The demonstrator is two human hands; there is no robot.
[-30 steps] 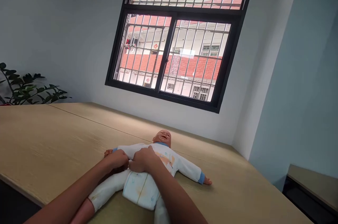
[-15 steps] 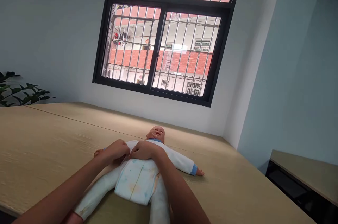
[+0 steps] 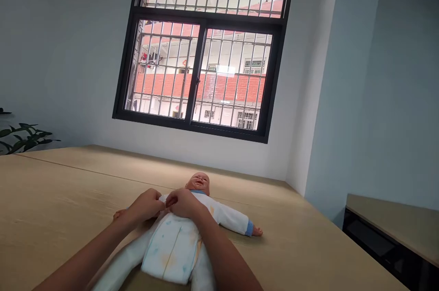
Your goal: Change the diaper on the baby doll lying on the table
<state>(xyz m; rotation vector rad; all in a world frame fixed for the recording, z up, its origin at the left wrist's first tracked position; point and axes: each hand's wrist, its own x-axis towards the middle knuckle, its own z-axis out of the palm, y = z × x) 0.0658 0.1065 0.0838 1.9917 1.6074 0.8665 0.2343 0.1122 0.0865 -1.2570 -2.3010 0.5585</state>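
Observation:
A baby doll (image 3: 199, 184) lies on its back on the wooden table (image 3: 68, 190), its head toward the window. It wears a white top with blue cuffs (image 3: 235, 219), and its arms are spread. My left hand (image 3: 147, 205) and my right hand (image 3: 182, 202) meet over the doll's middle, fingers curled at the clothing's fabric. What exactly they pinch is too small to make out. Below them a white cloth flap with faint coloured patches (image 3: 171, 247) hangs over the doll's hips, between its pale-covered legs.
A barred window with a dark frame (image 3: 195, 76) is in the wall behind the table. Green plant leaves (image 3: 29, 138) show at the far left. A lower surface with a dark front (image 3: 387, 211) stands at the right.
The camera view has shifted, so the doll and table sit slightly lower and further left. My hands stay at the doll's middle, and my right hand's fingers have moved a little.

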